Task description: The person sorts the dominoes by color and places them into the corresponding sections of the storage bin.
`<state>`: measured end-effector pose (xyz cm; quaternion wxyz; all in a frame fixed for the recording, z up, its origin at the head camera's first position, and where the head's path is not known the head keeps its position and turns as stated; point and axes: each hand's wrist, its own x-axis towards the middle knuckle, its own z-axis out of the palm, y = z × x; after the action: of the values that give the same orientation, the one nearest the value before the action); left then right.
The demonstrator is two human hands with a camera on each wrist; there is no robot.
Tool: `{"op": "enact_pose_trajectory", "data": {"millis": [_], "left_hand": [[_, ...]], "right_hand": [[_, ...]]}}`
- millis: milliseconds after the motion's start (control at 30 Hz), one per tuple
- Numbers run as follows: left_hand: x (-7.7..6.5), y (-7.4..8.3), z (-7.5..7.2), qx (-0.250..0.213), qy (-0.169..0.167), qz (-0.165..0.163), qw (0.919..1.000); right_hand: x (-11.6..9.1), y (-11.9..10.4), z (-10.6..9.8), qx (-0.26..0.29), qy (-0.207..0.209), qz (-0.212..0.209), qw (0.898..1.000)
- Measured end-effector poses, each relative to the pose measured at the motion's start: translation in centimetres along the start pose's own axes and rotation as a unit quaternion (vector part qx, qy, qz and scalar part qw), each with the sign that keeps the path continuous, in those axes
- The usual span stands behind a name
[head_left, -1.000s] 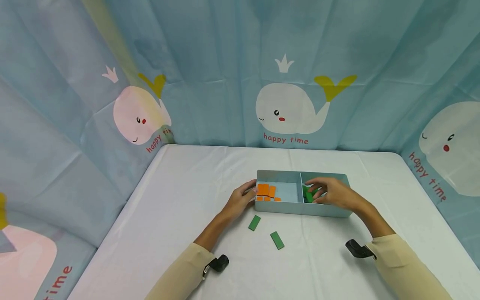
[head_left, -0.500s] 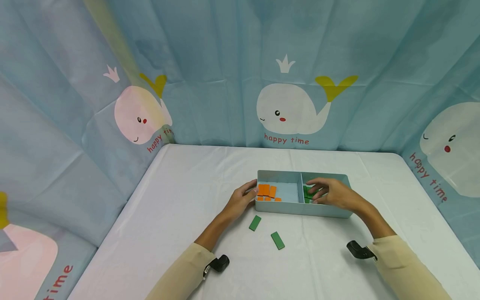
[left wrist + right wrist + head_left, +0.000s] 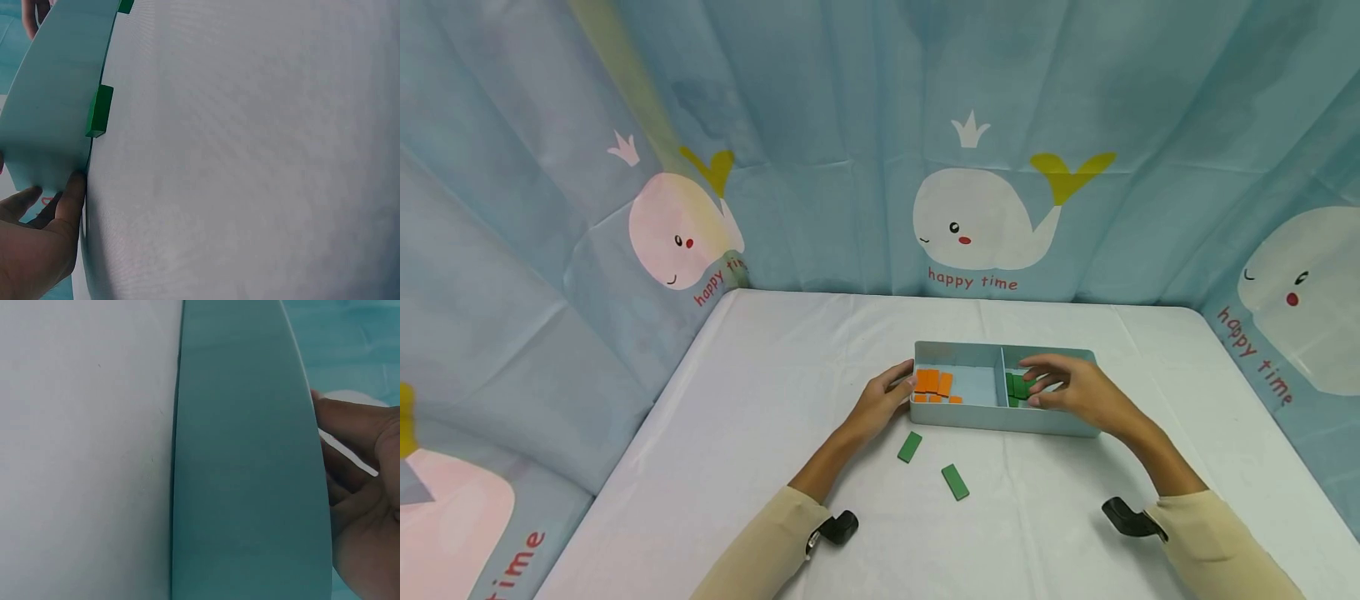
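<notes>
A light blue divided box (image 3: pixel 970 417) stands on the white table. My left hand (image 3: pixel 876 407) holds its left end wall, fingers against the outside and thumb at the rim; in the left wrist view the fingertips touch the end. Several orange blocks (image 3: pixel 927 381) lie in the left compartment. Several green blocks (image 3: pixel 1017 385) lie in the right compartment, beside the divider. My right hand (image 3: pixel 1086 393) reaches over the near wall into that compartment, fingers bent and thumb apart, with nothing seen between them. In the right wrist view the near wall partly hides its fingers.
Two green blocks (image 3: pixel 909 447) lie on the white tablecloth (image 3: pixel 760 400) in front of the box, one close to its near left corner and the other nearer to me. A blue curtain (image 3: pixel 850 167) printed with whales surrounds the table.
My right hand has shifted slightly right, away from the divider, and more of the green blocks now shows, lying side by side. My left hand and the box have stayed in place.
</notes>
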<state>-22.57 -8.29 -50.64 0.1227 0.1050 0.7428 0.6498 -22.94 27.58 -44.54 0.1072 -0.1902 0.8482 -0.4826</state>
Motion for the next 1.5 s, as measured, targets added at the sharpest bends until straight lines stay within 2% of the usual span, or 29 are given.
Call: {"op": "enact_pose_trajectory", "data": {"millis": [300,500,633,900,1333,1500], "left_hand": [[0.2,-0.3,0.0,-0.012,-0.004,0.001,0.9999],[0.1,-0.1,0.1,0.008,0.004,0.003,1.0],[0.1,-0.1,0.1,0.002,0.001,0.002,1.0],[0.0,0.0,0.1,-0.011,-0.003,0.001,0.9999],[0.1,-0.1,0.1,-0.019,-0.004,0.005,0.9998],[0.0,0.0,0.1,-0.015,-0.003,0.001,0.9999]], "right_hand": [[-1.1,-0.1,0.8,-0.036,0.058,-0.072,0.995],[-1.8,-0.6,1.6,-0.034,0.076,-0.101,0.991],[-2.1,-1.0,2.2,-0.025,0.081,-0.114,0.99],[-2.6,-1.7,3.7,-0.008,0.052,-0.136,0.989],[-3.0,-1.7,6.8,0.009,-0.018,-0.099,0.995],[-3.0,-1.4,7.9,0.009,-0.046,-0.115,0.992]]}}
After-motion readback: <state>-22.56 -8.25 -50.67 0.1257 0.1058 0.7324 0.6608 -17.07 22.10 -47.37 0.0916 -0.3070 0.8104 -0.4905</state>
